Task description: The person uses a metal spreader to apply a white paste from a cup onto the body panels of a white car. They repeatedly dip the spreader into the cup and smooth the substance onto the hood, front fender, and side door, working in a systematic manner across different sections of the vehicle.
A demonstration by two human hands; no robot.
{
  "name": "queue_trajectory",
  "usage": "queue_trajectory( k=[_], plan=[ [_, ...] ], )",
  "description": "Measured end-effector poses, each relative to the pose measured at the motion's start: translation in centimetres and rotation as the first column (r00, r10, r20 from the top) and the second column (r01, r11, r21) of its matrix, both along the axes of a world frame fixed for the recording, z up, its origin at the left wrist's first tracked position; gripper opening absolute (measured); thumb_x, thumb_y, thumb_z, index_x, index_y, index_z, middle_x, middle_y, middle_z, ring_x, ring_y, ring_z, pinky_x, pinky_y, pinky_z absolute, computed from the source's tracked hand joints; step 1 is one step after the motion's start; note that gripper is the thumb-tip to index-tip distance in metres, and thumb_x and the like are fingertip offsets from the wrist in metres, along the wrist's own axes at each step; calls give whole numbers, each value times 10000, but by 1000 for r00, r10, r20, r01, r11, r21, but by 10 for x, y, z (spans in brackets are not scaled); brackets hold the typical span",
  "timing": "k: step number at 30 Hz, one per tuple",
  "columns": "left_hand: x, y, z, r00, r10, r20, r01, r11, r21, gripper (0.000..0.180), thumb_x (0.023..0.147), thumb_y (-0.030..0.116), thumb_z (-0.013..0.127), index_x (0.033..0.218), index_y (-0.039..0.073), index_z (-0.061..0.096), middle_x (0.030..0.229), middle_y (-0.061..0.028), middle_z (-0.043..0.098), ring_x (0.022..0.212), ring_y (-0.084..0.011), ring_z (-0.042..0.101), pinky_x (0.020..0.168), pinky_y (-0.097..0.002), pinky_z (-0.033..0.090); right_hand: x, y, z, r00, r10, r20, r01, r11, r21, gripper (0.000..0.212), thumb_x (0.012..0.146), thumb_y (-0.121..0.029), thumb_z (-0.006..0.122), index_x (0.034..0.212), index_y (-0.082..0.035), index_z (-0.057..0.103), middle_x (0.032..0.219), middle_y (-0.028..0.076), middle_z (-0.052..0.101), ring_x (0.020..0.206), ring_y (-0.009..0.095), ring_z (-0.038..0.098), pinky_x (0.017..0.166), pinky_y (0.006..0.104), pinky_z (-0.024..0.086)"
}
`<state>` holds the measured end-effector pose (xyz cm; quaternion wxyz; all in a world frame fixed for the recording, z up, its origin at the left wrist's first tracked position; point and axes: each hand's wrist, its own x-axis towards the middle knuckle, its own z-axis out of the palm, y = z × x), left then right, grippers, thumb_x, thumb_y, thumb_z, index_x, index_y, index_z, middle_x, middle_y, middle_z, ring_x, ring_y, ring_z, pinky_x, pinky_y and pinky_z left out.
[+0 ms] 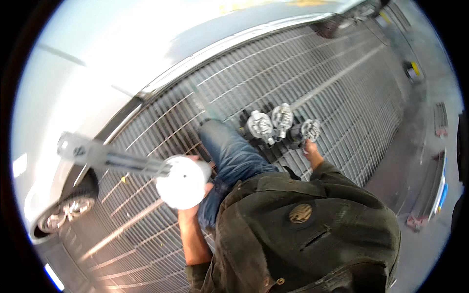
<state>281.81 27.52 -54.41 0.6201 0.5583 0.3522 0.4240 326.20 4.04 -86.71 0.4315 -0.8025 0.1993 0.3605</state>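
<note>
My left hand [191,207] is wrapped around a white round cup [181,188], seen from above, with a small dark spot in the middle of its top. A long, flat, translucent stick [112,158] reaches from the cup toward the left. My right hand [312,152] is closed at the rightmost of three silver-and-dark devices that look like spray guns [309,130]. The other two, a left one [260,125] and a middle one [282,118], stand close together beside it, just beyond my knee. Their lower parts are dark and partly hidden.
A white car [97,73] fills the upper left, with its wheel [68,214] at the left. Underfoot is a metal grating [342,102]. Along the right side lie a long strip-like piece [432,190] and a black-and-yellow object [412,71].
</note>
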Motion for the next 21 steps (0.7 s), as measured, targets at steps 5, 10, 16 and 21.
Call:
queue_trajectory(
  k=[5,10,16,21],
  plan=[
    [-3,3,-22,999,-26,23,30,972,-231,666,675,155,859,1260,53,559,1207,-99,604,1083,-214,586,880,-368,515,84,66,79,382,318,868,-301,931,-208,460,800,-213,688,1153,71,604,1060,199,645,926,317,630,877,395,497],
    [-3,10,-45,980,-143,136,166,971,-173,706,718,69,828,1338,37,493,1253,-99,595,1130,-190,579,915,-355,518,-84,265,393,523,320,790,-848,102,521,375,926,-164,638,1263,-8,581,1140,128,682,1007,195,663,853,329,534],
    [7,21,8,989,-122,80,131,986,-106,683,739,132,830,1332,15,512,1258,-80,604,1131,-176,582,999,-349,462,-264,318,476,68,641,765,-526,-628,573,385,916,-268,686,1175,-10,564,1033,110,669,967,189,645,866,321,520],
    [-7,16,14,997,-75,31,77,993,-84,794,655,113,881,1341,16,494,1255,-68,597,1131,-170,567,1007,-348,450,-305,317,505,163,713,682,-412,-579,704,573,1025,-483,439,678,-45,566,567,27,522,519,109,506,500,269,423]
  ],
)
